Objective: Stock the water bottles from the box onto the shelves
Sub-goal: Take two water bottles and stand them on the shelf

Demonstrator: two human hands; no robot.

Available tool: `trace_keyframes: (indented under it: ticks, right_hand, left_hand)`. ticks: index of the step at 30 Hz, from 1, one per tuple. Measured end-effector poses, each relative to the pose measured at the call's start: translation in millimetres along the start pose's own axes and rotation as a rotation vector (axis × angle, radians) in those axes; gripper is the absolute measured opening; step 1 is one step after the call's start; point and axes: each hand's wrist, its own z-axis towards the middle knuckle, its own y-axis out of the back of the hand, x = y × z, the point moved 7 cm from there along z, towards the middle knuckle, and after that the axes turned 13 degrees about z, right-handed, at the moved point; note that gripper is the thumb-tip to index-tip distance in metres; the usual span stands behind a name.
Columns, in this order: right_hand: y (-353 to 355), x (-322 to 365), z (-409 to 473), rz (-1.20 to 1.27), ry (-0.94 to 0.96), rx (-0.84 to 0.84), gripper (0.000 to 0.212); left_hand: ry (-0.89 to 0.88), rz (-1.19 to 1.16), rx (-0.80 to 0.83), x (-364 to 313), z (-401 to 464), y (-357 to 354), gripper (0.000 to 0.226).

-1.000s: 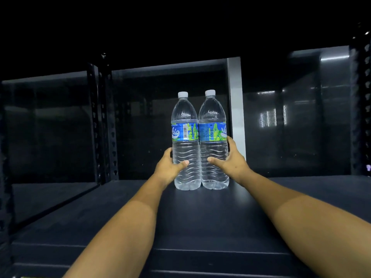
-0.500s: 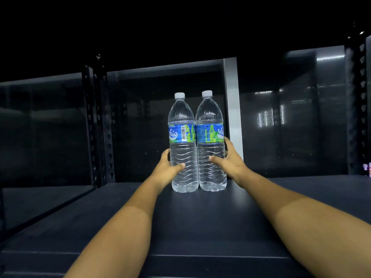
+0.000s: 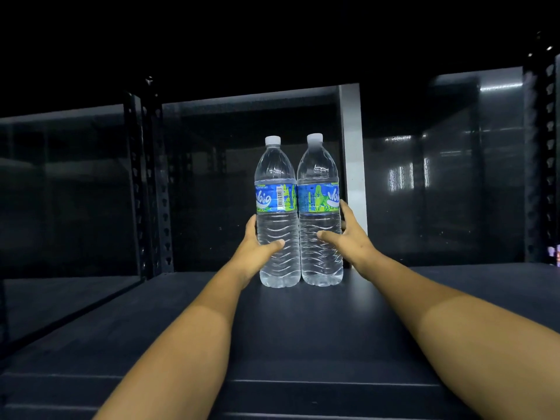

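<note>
At frame centre, a left hand and right hand each wrap the ribbed lower body of full, likely heavy, slick-walled water bottles standing side by side on a dark shelf.

We see two upright water bottles touching side by side on the dark shelf. Left of the white post, our left hand grips the left bottle; our right hand grips the right bottle.
</note>
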Motion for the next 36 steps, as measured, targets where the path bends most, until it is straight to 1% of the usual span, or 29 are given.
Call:
trace_keyframes:
  ticks: [2,8,13,18,21,23,25,27,30,32,36]
  right_hand:
    - [-0.7,-0.9,-0.4,-0.021,0.009,-0.009,0.079]
    - [0.6,10.5,-7.8,-0.094,0.079,-0.050,0.089]
    - [-0.3,9.8,-7.0,-0.046,0.061,-0.040,0.084]
    - [-1.2,1.3,-1.8,-0.025,0.022,-0.017,0.086]
    - [1.2,5.1,-4.5,-0.054,0.064,-0.034,0.085]
    - [1.6,6.7,-5.3,-0.083,0.090,-0.038,0.087]
    - [1.8,5.0,-3.3,-0.091,0.093,-0.040,0.092]
    - [0.6,5.2,-3.5,-0.079,0.076,-0.027,0.092]
    - [-1.6,0.9,-1.6,-0.053,0.053,0.009,0.087]
    - [-2.3,-2.2,-1.1,-0.075,0.045,0.009,0.090]
    - [-0.5,-0.2,-3.5,-0.111,0.059,-0.009,0.092]
  left_hand:
    - [-0.015,0.009,-0.013,-1.1,-0.2,0.0,0.075]
    - [0.018,0.074,-0.089,2.2,0.0,7.0,0.072]
    - [0.024,0.034,-0.037,-2.3,-3.3,3.5,0.065]
    - [0.030,0.014,-0.027,-2.8,-3.1,1.5,0.057]
    - [0.033,0.044,-0.080,0.9,-1.2,5.9,0.059]
    - [0.033,0.081,-0.110,2.6,-0.2,8.1,0.066]
    - [0.033,0.097,-0.115,1.9,-1.0,9.1,0.072]
    - [0.037,0.086,-0.097,0.4,-2.5,8.6,0.076]
    - [0.043,0.044,-0.055,0.1,-2.0,4.9,0.067]
    - [0.035,0.026,-0.041,-0.3,-1.6,3.2,0.062]
    - [0.020,0.051,-0.090,0.9,-1.1,7.6,0.061]
